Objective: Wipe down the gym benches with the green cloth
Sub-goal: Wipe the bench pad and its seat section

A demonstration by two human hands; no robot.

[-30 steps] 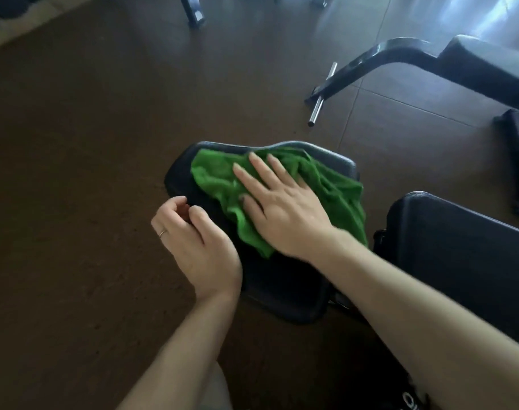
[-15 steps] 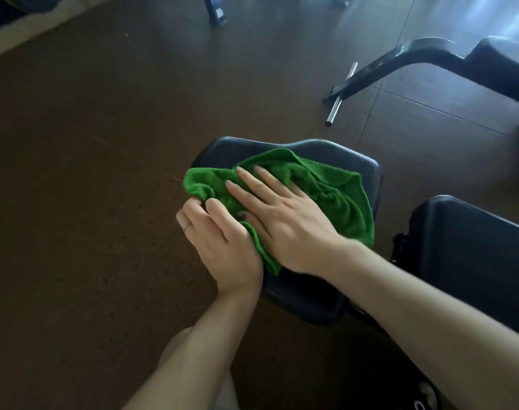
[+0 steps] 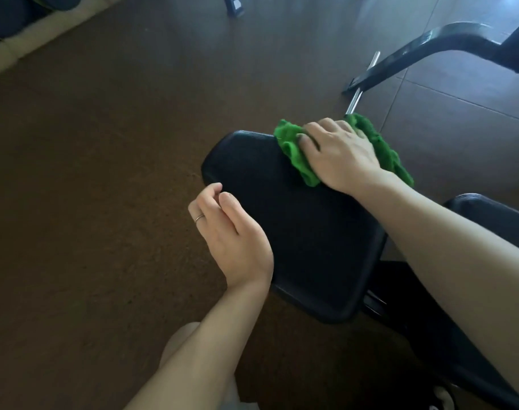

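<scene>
Spanning the middle, the black padded seat pad (image 3: 296, 232) carries the green cloth (image 3: 296, 152) bunched at its far corner under the right hand (image 3: 341, 155), fingers curled onto it. Left hand (image 3: 228, 232) rests loosely curled, holding nothing. Pushed further, the cloth could slide off the edge.

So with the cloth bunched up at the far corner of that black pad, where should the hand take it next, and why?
Probably a sweep back toward the near edge. The right hand presses the green cloth at the seat pad's far corner, so most of the pad lies bare below it. The left hand hovers loosely curled at the pad's left edge, holding nothing, out of the path.
</scene>
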